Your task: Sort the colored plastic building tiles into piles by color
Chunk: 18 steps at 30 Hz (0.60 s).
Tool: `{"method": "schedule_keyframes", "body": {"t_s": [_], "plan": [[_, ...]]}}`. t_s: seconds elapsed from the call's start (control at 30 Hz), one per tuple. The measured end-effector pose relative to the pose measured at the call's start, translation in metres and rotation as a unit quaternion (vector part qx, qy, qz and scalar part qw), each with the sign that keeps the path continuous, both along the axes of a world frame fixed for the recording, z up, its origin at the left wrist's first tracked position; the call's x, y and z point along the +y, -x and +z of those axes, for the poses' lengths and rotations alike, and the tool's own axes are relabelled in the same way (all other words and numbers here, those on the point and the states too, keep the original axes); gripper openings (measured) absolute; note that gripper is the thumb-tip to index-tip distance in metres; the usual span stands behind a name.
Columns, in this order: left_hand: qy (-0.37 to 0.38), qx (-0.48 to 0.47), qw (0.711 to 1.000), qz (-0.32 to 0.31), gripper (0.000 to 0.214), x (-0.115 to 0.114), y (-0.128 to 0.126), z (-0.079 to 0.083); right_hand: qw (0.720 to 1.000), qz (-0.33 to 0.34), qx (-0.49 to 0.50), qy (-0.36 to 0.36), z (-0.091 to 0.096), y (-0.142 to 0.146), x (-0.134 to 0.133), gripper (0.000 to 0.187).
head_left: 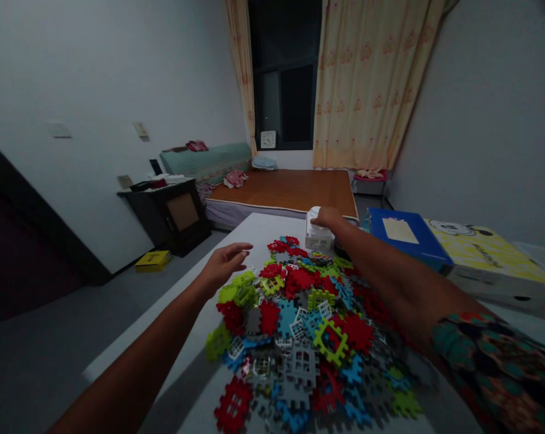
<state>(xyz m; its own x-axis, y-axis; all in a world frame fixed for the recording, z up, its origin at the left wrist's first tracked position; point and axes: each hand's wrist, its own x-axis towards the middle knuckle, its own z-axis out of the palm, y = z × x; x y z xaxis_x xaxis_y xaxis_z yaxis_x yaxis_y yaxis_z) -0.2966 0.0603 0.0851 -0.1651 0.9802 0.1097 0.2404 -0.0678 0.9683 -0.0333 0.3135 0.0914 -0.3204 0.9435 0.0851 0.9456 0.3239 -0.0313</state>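
Note:
A heap of interlocking plastic puzzle tiles point(299, 319) in red, green, blue, grey and white lies on a white table point(254, 226). My left hand point(225, 262) hovers just left of the heap with its fingers apart and nothing in it. My right hand point(327, 217) reaches past the far end of the heap. Its fingers rest closed on top of a small white box point(318, 238) standing at the table's far edge.
A blue box point(406, 238) and a yellow box point(489, 256) lie at the table's right. Beyond the table are a bed with a brown mat point(286, 190), a dark cabinet point(173, 214), a yellow item on the floor point(152, 260), curtains and a dark window.

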Motion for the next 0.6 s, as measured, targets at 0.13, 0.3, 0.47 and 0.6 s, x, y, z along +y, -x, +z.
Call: {"method": "schedule_keyframes", "body": {"t_s": [0.13,0.3,0.47,0.6], "plan": [[0.021,-0.002,0.999,0.041,0.066,-0.033,0.023,-0.014,0.999,-0.036,-0.009,0.005,-0.018,0.005,0.008,0.053],[0.032,-0.015,0.999,0.034,0.066,-0.045,0.022,-0.033,0.998,-0.056,-0.011,0.006,-0.027,0.003,0.02,0.056],[0.019,-0.007,1.0,0.013,0.062,-0.044,0.004,-0.039,0.998,-0.06,-0.009,0.014,-0.031,0.001,0.026,0.055],[0.006,0.005,1.0,0.004,0.059,-0.042,-0.003,-0.038,0.998,-0.062,-0.001,0.019,-0.037,0.002,0.027,0.057]]}}
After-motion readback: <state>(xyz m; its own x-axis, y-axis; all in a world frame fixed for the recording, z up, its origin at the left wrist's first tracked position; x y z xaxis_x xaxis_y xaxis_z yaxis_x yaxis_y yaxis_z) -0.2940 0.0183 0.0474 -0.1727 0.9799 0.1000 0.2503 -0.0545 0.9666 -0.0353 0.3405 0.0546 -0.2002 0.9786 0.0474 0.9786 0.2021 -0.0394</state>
